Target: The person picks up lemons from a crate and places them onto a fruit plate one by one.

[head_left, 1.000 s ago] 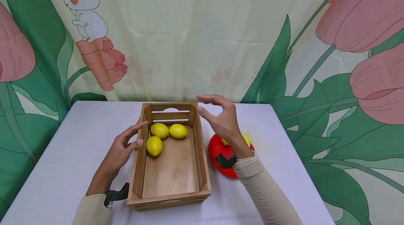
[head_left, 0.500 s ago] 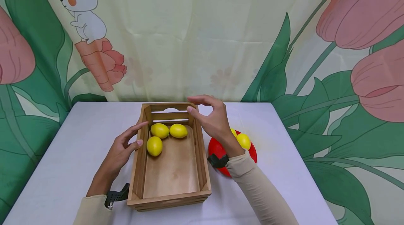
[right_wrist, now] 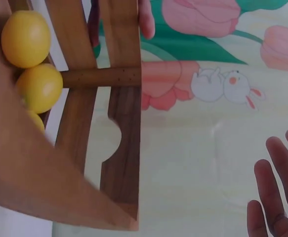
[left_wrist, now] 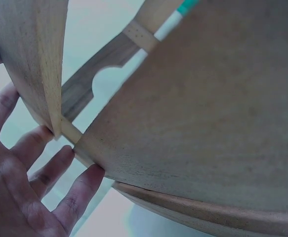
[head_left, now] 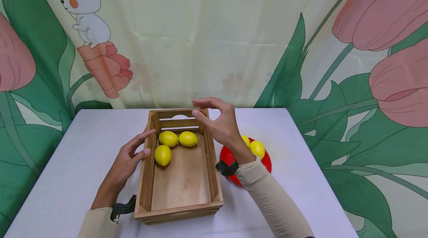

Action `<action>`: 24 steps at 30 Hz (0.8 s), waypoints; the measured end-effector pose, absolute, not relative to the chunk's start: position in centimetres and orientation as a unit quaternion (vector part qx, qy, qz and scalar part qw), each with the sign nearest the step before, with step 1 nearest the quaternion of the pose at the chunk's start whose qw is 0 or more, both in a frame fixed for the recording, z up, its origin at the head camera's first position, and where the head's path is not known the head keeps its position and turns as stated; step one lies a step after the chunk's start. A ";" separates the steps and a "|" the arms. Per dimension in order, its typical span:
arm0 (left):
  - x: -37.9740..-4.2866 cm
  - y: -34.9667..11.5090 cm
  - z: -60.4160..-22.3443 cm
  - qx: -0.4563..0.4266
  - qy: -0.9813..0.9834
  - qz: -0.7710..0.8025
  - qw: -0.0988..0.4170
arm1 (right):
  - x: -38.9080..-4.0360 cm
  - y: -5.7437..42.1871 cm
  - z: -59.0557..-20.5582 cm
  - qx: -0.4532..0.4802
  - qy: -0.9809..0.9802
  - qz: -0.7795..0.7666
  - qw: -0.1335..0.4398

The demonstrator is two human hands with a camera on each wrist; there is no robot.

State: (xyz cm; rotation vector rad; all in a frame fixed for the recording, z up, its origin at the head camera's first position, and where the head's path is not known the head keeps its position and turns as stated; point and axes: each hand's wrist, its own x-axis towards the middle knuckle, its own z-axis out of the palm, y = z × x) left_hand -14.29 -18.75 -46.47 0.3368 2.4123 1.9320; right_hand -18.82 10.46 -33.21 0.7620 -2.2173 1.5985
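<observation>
Touching the slatted wooden crate [head_left: 182,175] is the left hand [head_left: 127,159]

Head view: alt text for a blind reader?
A slatted brown wooden crate holding three yellow lemons stands on a white table; a person's left hand touches its left side, the right hand hovers by its far right corner. Beside it, a round red plate bears two visible lemons.

Soft, even light falls across the table [head_left: 294,193] in front of me, with a faint shadow beside the crate [head_left: 180,210] and small gleams on the lemons [head_left: 162,155]. The left wrist view is dimmer, hazy and bluish; in the right one, the crate's nearest wall goes blurry (its edge bows, too) against a paler curtain [right_wrist: 183,173].
</observation>
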 end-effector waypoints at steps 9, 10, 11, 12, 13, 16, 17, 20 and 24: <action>-14.3 -18.8 -46.6 0.104 0.775 0.623 0.018 | -17.4 8.5 -30.9 0.271 -0.764 0.570 0.133; -14.3 -18.8 -46.6 0.105 0.774 0.624 0.017 | -17.5 8.3 -30.9 0.273 -0.763 0.570 0.134; -14.3 -18.7 -46.6 0.106 0.774 0.624 0.017 | -17.5 8.2 -30.9 0.274 -0.762 0.572 0.134; -14.3 -18.7 -46.6 0.107 0.774 0.624 0.017 | -17.6 8.0 -30.9 0.274 -0.762 0.571 0.134; -14.3 -18.7 -46.7 0.108 0.774 0.624 0.017 | -17.6 7.9 -30.9 0.273 -0.763 0.571 0.132; -14.2 -18.7 -46.7 0.110 0.774 0.624 0.017 | -17.9 7.5 -31.2 0.270 -0.766 0.570 0.126; -14.2 -18.7 -46.7 0.110 0.773 0.624 0.017 | -17.9 7.3 -31.2 0.271 -0.766 0.570 0.123; -14.2 -18.8 -46.6 0.109 0.773 0.625 0.015 | -18.8 7.0 -32.4 0.273 -0.765 0.571 0.123; -14.2 -18.8 -46.6 0.111 0.774 0.624 0.014 | -20.3 6.6 -34.1 0.276 -0.767 0.565 0.129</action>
